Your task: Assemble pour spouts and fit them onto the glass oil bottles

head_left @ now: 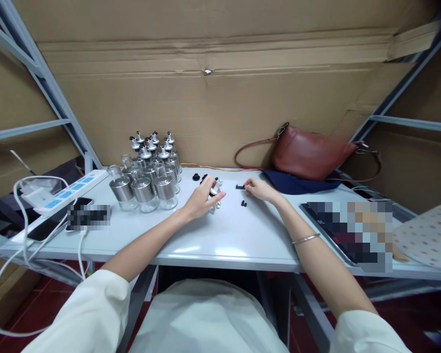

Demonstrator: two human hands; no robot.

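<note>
My left hand point(202, 200) is closed around a silver pourer top point(216, 188), its fingers partly hiding the piece. More small silver parts point(215, 207) lie just below that hand. To the right, my right hand point(260, 189) pinches a small, thin black piece point(240, 187) near the tabletop. Two or so tiny black parts point(244, 203) rest on the table below it. Beyond my left hand sits a round black part point(196, 177). Glass bottles with steel bands point(143, 189) stand grouped at the left, several at the back topped with silver pourers point(146, 153).
A white power strip point(90, 185), a phone point(55, 220) and white cables point(25, 215) are on the left. At the right, a brown handbag point(308, 152) rests on dark blue cloth point(297, 185), with a tablet-like device point(327, 230) in front. Cardboard point(206, 108) backs the white table point(228, 240).
</note>
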